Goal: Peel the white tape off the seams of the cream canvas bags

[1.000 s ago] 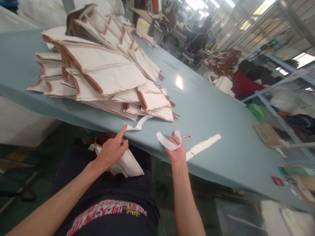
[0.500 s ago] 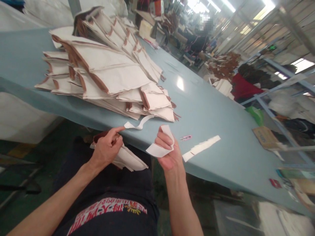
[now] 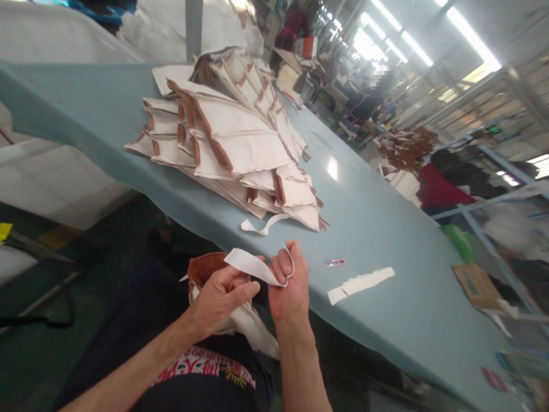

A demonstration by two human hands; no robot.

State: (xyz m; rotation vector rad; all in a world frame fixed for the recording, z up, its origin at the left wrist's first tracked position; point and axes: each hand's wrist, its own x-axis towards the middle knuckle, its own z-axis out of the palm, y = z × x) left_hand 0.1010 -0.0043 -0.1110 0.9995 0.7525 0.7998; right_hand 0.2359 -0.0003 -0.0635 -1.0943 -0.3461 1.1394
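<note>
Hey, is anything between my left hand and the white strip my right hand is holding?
Nothing visible. The strip extends from the right hand to just above the left hand in this view; whether they touch isn't clear.

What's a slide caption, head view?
Right hand holding a white strip, left hand over a cream fabric piece, beside a blue table stacked with brown-edged pieces.

blue table [image 3: 369, 217], fabric stack [image 3: 253, 143], pink snips [image 3: 338, 262], pale strips [image 3: 364, 284]
</note>
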